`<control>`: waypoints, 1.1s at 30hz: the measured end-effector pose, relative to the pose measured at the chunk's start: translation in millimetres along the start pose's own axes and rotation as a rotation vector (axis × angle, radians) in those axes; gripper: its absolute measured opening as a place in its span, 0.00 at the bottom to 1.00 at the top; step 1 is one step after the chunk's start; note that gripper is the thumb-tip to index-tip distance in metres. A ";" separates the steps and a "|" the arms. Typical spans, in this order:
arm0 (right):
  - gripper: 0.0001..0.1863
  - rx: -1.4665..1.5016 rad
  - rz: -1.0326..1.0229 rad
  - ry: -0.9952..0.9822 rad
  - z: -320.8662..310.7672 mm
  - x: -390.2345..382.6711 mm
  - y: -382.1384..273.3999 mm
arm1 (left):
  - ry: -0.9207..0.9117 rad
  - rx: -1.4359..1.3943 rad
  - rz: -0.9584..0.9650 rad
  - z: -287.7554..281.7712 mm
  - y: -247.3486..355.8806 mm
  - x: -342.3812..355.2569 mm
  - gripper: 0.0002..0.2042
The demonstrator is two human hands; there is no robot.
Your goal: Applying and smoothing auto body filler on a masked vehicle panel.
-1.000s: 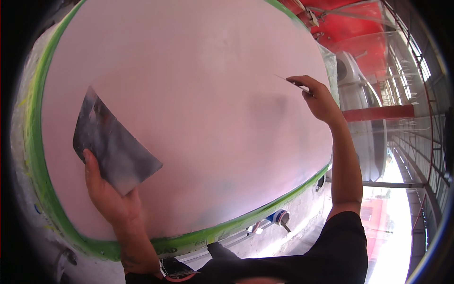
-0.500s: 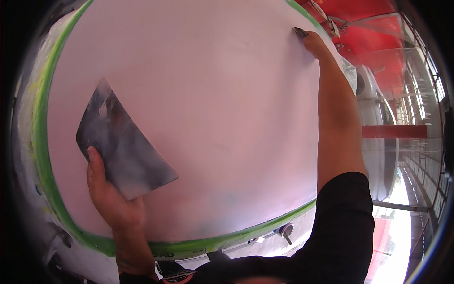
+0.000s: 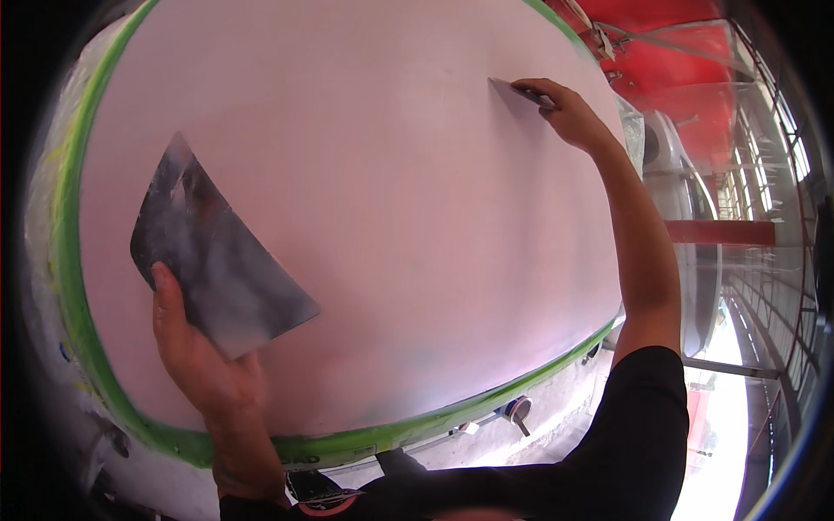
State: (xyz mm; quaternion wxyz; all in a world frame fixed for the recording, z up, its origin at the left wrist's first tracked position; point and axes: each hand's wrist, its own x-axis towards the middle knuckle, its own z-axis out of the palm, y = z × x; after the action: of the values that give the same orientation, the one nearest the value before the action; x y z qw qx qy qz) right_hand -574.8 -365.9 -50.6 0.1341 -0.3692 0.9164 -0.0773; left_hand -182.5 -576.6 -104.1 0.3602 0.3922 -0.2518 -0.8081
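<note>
A broad pale pink panel, smooth and edged with green tape, fills most of the view. My left hand is closed on the lower edge of a thin grey metal plate, thumb on its face; the plate has a slight bend and whitish smears. With my arm stretched out to the far right, my right hand grips a thin flat putty scraper. Its blade points left, close against the panel, with a faint shadow below. Whether the blade's edge touches the surface, I cannot tell.
Green masking tape borders the panel, with plastic film beyond its left edge. Below the near edge stands a round can with a handle sticking out. To the right are a whitish vehicle, a red beam and red bodywork.
My right hand has moved left and nearer with the scraper, away from the panel's far right edge, and my elbow has swung outward. My left hand and the plate have shifted only slightly.
</note>
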 end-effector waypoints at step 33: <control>0.27 -0.164 0.407 0.223 -24.5 55.3 119.5 | 0.028 -0.022 0.037 -18.6 -6.0 7.1 0.24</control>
State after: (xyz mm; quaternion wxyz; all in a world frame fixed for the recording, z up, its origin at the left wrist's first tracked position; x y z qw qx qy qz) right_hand -698.9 -317.9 -66.4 0.0144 -0.1757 0.9842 -0.0142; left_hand -172.7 -580.8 -121.9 0.3829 0.3950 -0.2449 -0.7984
